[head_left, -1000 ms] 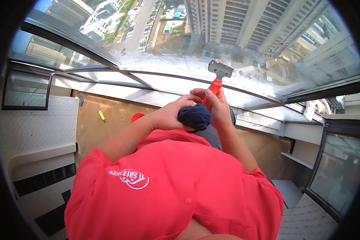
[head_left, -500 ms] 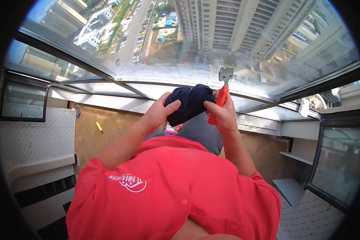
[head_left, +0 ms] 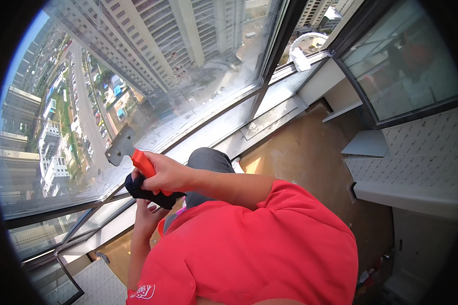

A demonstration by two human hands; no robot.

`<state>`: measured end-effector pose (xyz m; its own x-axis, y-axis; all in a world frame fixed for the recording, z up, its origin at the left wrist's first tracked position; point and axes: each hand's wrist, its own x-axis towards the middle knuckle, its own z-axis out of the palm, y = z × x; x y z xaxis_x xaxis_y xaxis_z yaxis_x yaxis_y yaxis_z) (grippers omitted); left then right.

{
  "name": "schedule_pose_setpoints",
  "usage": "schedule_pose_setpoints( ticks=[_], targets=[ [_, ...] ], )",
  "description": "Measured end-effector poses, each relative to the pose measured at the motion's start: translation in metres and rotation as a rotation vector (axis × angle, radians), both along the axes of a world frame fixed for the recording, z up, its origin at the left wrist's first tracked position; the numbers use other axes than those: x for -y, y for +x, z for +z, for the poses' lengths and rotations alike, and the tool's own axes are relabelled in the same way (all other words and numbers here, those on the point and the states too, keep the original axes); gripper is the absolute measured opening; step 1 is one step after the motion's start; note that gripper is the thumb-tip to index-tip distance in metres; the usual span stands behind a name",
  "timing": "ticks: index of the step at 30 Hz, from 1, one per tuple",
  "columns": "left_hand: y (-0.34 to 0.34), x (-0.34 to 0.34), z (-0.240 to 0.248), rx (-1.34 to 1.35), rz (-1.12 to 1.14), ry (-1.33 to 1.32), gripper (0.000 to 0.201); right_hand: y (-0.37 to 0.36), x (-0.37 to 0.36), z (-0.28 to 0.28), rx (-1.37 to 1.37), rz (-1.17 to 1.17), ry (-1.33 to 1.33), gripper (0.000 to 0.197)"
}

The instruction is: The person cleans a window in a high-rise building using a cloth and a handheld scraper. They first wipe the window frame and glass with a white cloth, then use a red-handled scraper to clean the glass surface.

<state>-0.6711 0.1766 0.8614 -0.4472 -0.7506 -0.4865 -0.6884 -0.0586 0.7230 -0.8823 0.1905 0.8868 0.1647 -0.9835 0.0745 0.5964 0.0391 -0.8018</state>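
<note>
My right hand (head_left: 167, 172) is closed around the red handle (head_left: 144, 163) of a scraper, and its fingers also press on a bunched dark cloth. The scraper's wide grey metal blade (head_left: 121, 146) points up and left, in front of the window glass. Below the handle, the dark cloth (head_left: 158, 198) hangs crumpled between my hands. My left hand (head_left: 146, 216) is under the cloth with its fingers curled against it; some of its fingers are hidden by the cloth.
A large window (head_left: 198, 76) with dark frames stands before me, its glass smeared, with towers and a road far below. On the right-hand ledge lies a white object (head_left: 300, 60). Patterned cabinet panels (head_left: 417, 152) and a grey board (head_left: 366, 143) stand at the right above the brown floor (head_left: 310, 152).
My view has swung to the right and tilted. My right hand has come across over the cloth with the scraper, and my left hand has moved from the cloth's side to beneath it.
</note>
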Motion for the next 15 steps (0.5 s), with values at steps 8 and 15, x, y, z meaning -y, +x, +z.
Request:
schedule_pose_setpoints(
  ticks=[8, 15],
  targets=[
    [0.008, 0.007, 0.006, -0.62, 0.192, 0.248, 0.044, 0.0, 0.0, 0.008, -0.056, -0.039, -0.036, 0.043],
    [0.023, 0.034, 0.037, -0.951, 0.376, 0.152, 0.047, -0.051, -0.003, 0.002, 0.0, -0.309, 0.105, 0.048]
  ],
)
